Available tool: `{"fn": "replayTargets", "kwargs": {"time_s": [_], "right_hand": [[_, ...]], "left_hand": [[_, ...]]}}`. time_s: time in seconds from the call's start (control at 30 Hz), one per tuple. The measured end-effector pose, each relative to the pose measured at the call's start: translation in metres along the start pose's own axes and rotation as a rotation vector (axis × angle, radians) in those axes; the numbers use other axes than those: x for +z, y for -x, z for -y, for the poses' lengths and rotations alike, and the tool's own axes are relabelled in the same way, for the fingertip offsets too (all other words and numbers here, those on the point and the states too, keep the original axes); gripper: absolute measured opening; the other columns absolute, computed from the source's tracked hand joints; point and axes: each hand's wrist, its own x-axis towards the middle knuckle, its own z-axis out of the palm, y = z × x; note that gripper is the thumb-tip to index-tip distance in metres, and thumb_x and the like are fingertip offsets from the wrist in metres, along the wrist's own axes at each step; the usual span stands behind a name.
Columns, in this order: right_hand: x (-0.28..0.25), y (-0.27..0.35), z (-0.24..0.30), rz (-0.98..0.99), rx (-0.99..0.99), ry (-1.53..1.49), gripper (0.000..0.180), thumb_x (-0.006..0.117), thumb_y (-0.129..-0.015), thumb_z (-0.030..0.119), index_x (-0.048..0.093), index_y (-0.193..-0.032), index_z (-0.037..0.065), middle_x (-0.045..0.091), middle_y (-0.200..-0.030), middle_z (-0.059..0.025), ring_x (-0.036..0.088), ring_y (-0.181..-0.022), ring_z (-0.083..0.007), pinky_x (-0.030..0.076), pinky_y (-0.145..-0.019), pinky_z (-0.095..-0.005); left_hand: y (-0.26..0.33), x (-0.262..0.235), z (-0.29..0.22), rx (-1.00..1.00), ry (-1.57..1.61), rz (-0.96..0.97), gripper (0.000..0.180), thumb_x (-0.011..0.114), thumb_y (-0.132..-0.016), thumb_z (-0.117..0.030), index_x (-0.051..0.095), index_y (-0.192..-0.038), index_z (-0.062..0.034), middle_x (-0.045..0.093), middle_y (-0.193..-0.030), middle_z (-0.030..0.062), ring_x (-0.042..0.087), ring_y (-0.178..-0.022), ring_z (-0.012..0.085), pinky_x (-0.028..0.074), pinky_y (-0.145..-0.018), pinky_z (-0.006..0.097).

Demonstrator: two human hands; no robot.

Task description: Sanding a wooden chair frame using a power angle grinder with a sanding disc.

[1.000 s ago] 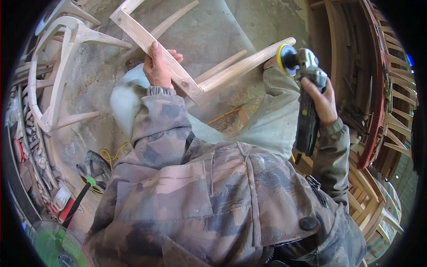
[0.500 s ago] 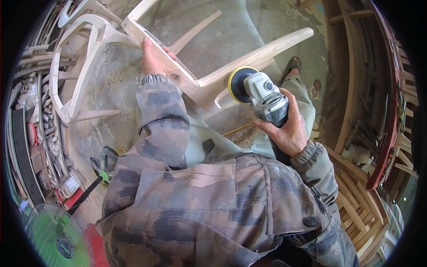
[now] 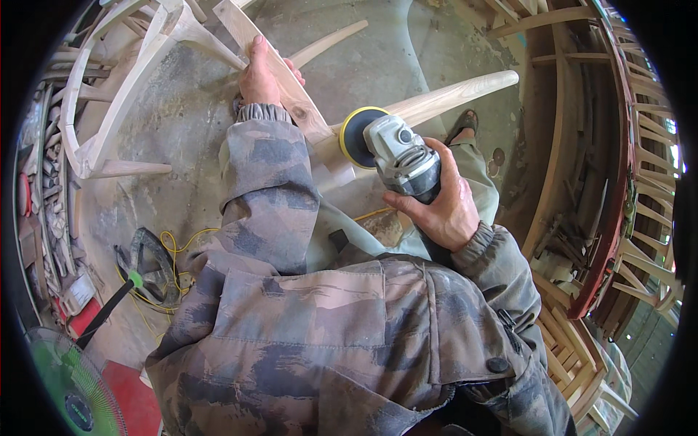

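My right hand (image 3: 452, 207) is wrapped round the body of an angle grinder (image 3: 402, 156). Its round sanding pad (image 3: 356, 138), black with a yellow rim, overlaps the corner where a leg meets the rail of a bare wooden chair frame (image 3: 291, 102); whether pad and wood touch, I cannot tell. My left hand (image 3: 262, 76) grips the frame's flat rail, thumb on top and fingertips showing past the far edge. One pale leg (image 3: 465, 94) points out to the right, and another (image 3: 331, 45) lies beyond the rail.
A second wooden chair frame (image 3: 94, 138) stands at the left. Near it are a green fan (image 3: 69, 396), a yellow cord (image 3: 174, 251) and a pile of wood offcuts (image 3: 51, 189). Wooden shelving with a red edge (image 3: 607, 240) rises on the right, stacked slatted pieces (image 3: 571, 356) below it.
The grinder has moved left and slightly down, its pad now over the frame's corner joint. My left hand and the rail have shifted and tilted a little. The whole view has turned slightly.
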Motion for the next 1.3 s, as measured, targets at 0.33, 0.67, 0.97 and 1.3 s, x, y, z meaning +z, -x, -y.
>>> {"fn": "replayTargets", "kwargs": {"time_s": [0.33, 0.67, 0.97, 1.3], "right_hand": [[-0.001, -0.005, 0.003, -0.014, -0.046, 0.065, 0.087, 0.083, -0.073, 0.038, 0.033, -0.136, 0.004, 0.067, -0.104, -0.0231, 0.068, -0.098, -0.0380, 0.053, -0.085, -0.0430], [-0.036, -0.009, -0.016, -0.187, 0.014, 0.189, 0.084, 0.084, -0.073, 0.036, 0.038, -0.135, 0.003, 0.068, -0.105, -0.0233, 0.068, -0.097, -0.0357, 0.054, -0.083, -0.0421], [-0.104, -0.031, -0.063, -0.512, 0.226, 0.281, 0.075, 0.083, -0.074, 0.040, 0.049, -0.126, -0.002, 0.065, -0.109, -0.0180, 0.065, -0.098, -0.0252, 0.050, -0.086, -0.0362], [-0.026, -0.011, 0.010, -0.009, 0.049, 0.146, 0.085, 0.081, -0.075, 0.043, 0.039, -0.133, -0.001, 0.066, -0.108, -0.0240, 0.066, -0.103, -0.0351, 0.052, -0.089, -0.0410]], "left_hand": [[0.008, 0.000, -0.006, 0.012, -0.020, -0.072, 0.046, 0.063, -0.088, -0.052, 0.053, -0.090, -0.0064, 0.056, -0.069, 0.0067, 0.056, -0.053, 0.0191, 0.050, -0.052, 0.035], [0.001, -0.008, -0.009, 0.020, -0.017, -0.039, 0.052, 0.063, -0.088, -0.051, 0.051, -0.099, -0.0017, 0.057, -0.066, 0.0112, 0.060, -0.053, 0.0224, 0.052, -0.049, 0.037], [0.015, 0.000, -0.001, 0.021, -0.050, -0.068, 0.050, 0.061, -0.089, -0.052, 0.052, -0.097, -0.0035, 0.056, -0.067, 0.0075, 0.057, -0.053, 0.0191, 0.050, -0.052, 0.035], [0.028, 0.010, 0.018, 0.049, 0.031, -0.064, 0.052, 0.068, -0.085, -0.051, 0.054, -0.097, -0.0020, 0.056, -0.067, 0.0095, 0.057, -0.051, 0.0210, 0.050, -0.048, 0.036]]}}
